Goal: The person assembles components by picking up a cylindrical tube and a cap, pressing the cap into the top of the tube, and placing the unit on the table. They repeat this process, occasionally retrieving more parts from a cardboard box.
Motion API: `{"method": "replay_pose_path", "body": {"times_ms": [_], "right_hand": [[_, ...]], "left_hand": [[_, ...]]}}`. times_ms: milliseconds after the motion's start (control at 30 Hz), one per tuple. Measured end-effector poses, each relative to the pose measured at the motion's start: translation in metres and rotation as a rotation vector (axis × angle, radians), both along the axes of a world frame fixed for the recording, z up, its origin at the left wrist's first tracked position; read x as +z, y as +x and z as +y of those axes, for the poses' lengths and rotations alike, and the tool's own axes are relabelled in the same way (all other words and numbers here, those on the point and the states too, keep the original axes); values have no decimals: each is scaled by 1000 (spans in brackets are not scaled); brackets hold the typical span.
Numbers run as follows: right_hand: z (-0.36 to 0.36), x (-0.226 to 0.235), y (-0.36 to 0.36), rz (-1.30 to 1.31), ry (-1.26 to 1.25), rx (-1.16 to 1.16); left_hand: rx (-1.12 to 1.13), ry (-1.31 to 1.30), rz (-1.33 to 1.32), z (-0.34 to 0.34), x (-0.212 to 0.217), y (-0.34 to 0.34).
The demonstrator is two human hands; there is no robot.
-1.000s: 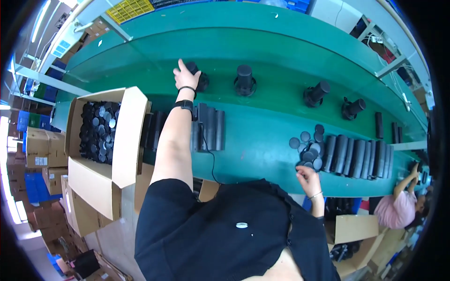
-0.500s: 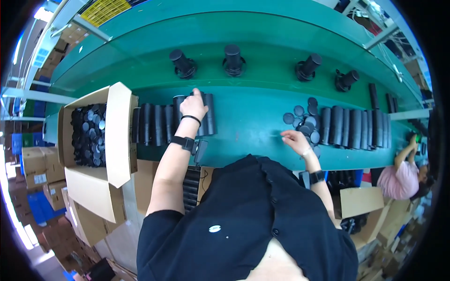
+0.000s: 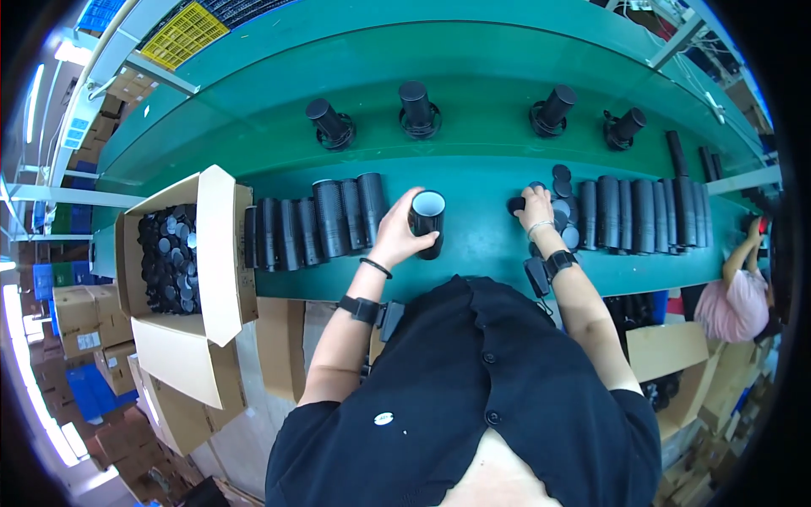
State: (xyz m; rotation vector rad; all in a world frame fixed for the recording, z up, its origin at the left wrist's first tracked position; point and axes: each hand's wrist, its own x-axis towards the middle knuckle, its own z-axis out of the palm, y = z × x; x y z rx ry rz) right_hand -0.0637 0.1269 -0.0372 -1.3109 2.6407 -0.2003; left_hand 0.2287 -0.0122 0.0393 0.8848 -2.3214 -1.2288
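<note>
My left hand (image 3: 397, 234) is wrapped round a black tube (image 3: 429, 226), whose open, pale-lined end tilts up toward me. It is held above the green bench, right of a row of black tubes (image 3: 330, 221). Farther right, the fingers of my right hand (image 3: 537, 209) are closed on a small black disc (image 3: 515, 204), partly hidden by the fingertips. Loose round discs (image 3: 562, 188) lie beside and beneath that hand, next to a second row of black tubes (image 3: 644, 215).
An open cardboard box (image 3: 221, 253) full of discs stands at the left end of the green bench (image 3: 477, 245). Several black cylinders on round bases (image 3: 416, 110) line the far side. Another open box (image 3: 659, 355) is below right, and a person in pink (image 3: 733, 306) works at far right.
My left hand has lifted a tube from the right end of the left row and brought it rightward. My right hand has moved up to the discs and closed on one.
</note>
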Motion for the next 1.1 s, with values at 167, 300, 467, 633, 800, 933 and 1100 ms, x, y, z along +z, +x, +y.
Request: {"method": "replay_pose_path", "body": {"times_ms": [167,300,467,633,800,933,1100], "right_hand": [[7,-31,-6,-595,-328,57],[-16,36,35,-1329,-354,-144],[-26,65,51,-1495,-419,-23],[-16,81,57,-1788,-300,151],[-16,87,49,-2068,-187,194],[-17,74,46,-2086,-193,249],[-7,65,35,-2115,-596,84]], "left_hand": [[51,76,80,11,-33,-8],[35,471,200,16,-22,-9],[-282,724,268,24,10,-29],[-247,1008,319,22,1,-30],[-317,1106,301,15,1,-31],[-288,1088,298,16,-10,-32],[127,924,463,18,-24,-35]]}}
